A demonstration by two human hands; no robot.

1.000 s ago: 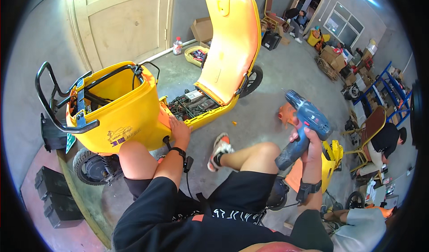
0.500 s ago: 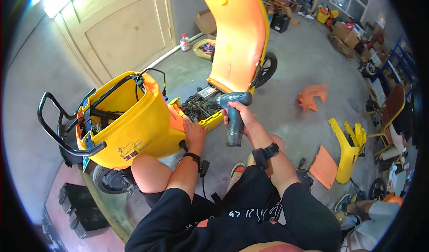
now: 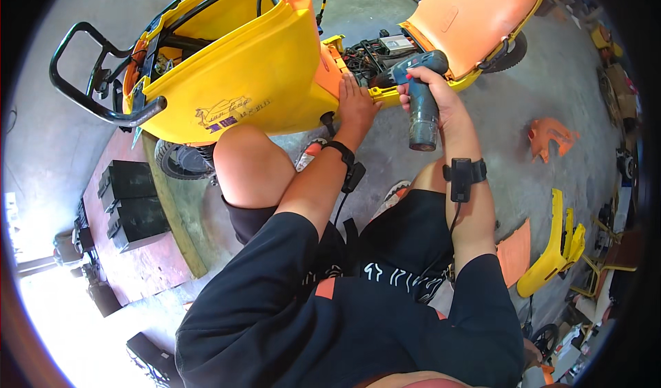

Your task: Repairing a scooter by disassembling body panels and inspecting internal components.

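Note:
My right hand (image 3: 443, 96) is wrapped round the grip of a dark blue cordless drill (image 3: 423, 116). The drill's front end points left, at the footboard of a yellow scooter (image 3: 275, 68), close to the exposed wiring (image 3: 365, 59). Whether its tip touches anything is hidden. My left hand (image 3: 358, 107) lies with outstretched fingers on the orange floor panel (image 3: 330, 70), beside the yellow edge strip. The scooter's rear body has its top uncovered, showing a black frame inside. Its orange front shield (image 3: 475, 16) rises beyond the wiring.
Right of me on the concrete floor lie an orange shell piece (image 3: 551, 139), a flat orange panel (image 3: 514, 254) and a yellow body part (image 3: 551, 257). Two black boxes (image 3: 136, 216) rest on a pinkish board at left. A black handle bar (image 3: 76, 71) juts from the scooter's rear.
My view has swung downward and left, so the scooter and both hands appear higher. The drill stays in my right hand, and my left hand remains on the orange panel.

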